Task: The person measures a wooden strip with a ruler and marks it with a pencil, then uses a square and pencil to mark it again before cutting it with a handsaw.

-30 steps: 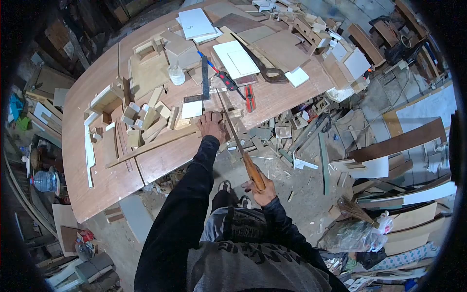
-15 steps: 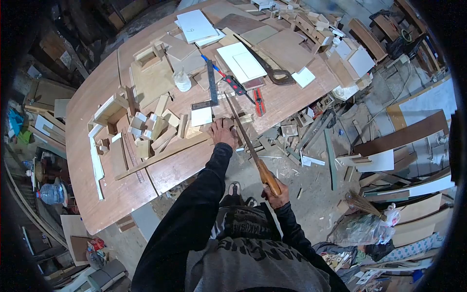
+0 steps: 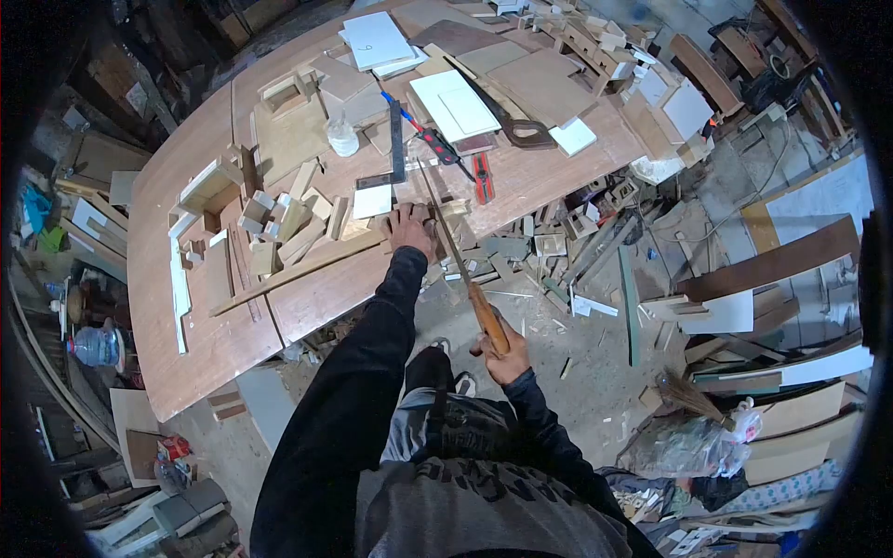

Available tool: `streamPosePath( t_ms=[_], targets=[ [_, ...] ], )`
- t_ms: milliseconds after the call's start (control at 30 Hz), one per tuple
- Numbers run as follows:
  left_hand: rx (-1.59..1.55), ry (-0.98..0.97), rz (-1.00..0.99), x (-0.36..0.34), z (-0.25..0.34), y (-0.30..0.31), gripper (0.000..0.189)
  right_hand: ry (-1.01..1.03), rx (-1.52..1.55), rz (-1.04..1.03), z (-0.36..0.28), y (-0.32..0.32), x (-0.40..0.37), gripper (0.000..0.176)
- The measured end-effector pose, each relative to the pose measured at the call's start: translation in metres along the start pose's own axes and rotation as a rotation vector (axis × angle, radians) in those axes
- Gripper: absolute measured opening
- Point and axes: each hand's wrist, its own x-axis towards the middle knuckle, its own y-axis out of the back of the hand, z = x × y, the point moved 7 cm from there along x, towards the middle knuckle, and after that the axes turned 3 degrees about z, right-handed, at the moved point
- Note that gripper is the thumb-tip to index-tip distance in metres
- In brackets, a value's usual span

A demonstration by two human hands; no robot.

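My right hand (image 3: 503, 352) is wrapped around the wooden handle of a handsaw (image 3: 458, 246). The blade slants up and away, past the table's near edge, right beside my left hand (image 3: 409, 230). That hand lies with its fingers spread, pressing down on wood at the table edge. A long wooden strip (image 3: 302, 272) runs from under or beside it toward the left; the exact contact is hidden. Just beyond the fingers lie a small white board (image 3: 373, 201) and a dark try square (image 3: 397, 139).
On the table (image 3: 316, 302) are wood offcuts (image 3: 296, 219), a plastic cup (image 3: 342, 138), a red-and-black tool (image 3: 437, 147), a red tool (image 3: 482, 179), white panels (image 3: 454, 104) and another handsaw (image 3: 527, 133). Scraps (image 3: 549, 244) litter the floor to the right, near a green strip (image 3: 629, 302).
The tabletop and left hand sit slightly higher and further left in view. My right hand and the saw handle have shifted left and up a little. Both hands keep the same hold.
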Motion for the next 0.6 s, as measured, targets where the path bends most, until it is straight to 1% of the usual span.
streamPosePath(
  t_ms=[33, 67, 100, 133, 200, 233, 300, 333, 400, 467, 600],
  targets=[
    [0.044, 0.005, -0.004, 0.000, -0.001, 0.000, 0.037, 0.002, 0.002, -0.005, 0.002, 0.000, 0.000, 0.055],
    [0.087, 0.029, -0.045, 0.001, -0.004, -0.006, 0.040, -0.091, 0.104, -0.035, 0.007, -0.002, 0.001, 0.056],
    [0.083, 0.026, -0.042, 0.002, -0.002, -0.010, 0.040, -0.183, 0.202, -0.058, 0.013, 0.001, 0.002, 0.056],
    [0.043, 0.035, -0.042, 0.001, -0.006, -0.012, 0.042, -0.184, 0.202, -0.057, 0.014, 0.003, 0.002, 0.056],
    [0.011, 0.045, -0.038, 0.001, -0.011, -0.014, 0.045, 0.056, -0.064, 0.037, -0.002, 0.010, 0.006, 0.057],
    [0.011, 0.058, -0.046, 0.001, -0.012, -0.016, 0.048, 0.058, -0.061, 0.037, -0.003, 0.008, 0.006, 0.057],
    [0.012, 0.070, -0.056, 0.000, -0.010, -0.012, 0.052, 0.159, -0.088, 0.102, -0.015, 0.009, 0.003, 0.056],
    [0.044, 0.069, -0.084, 0.000, -0.010, -0.012, 0.055, 0.160, -0.087, 0.102, -0.018, 0.009, 0.003, 0.056],
    [0.079, 0.075, -0.113, -0.001, -0.015, -0.019, 0.058, 0.021, -0.060, 0.022, -0.020, 0.005, 0.000, 0.055],
    [0.004, 0.070, -0.083, 0.001, -0.016, -0.021, 0.062, 0.022, -0.061, -0.001, -0.015, 0.002, -0.002, 0.057],
    [-0.002, 0.066, -0.073, 0.000, -0.018, -0.023, 0.060, 0.014, -0.053, -0.066, -0.009, 0.003, -0.004, 0.061]
  ],
)
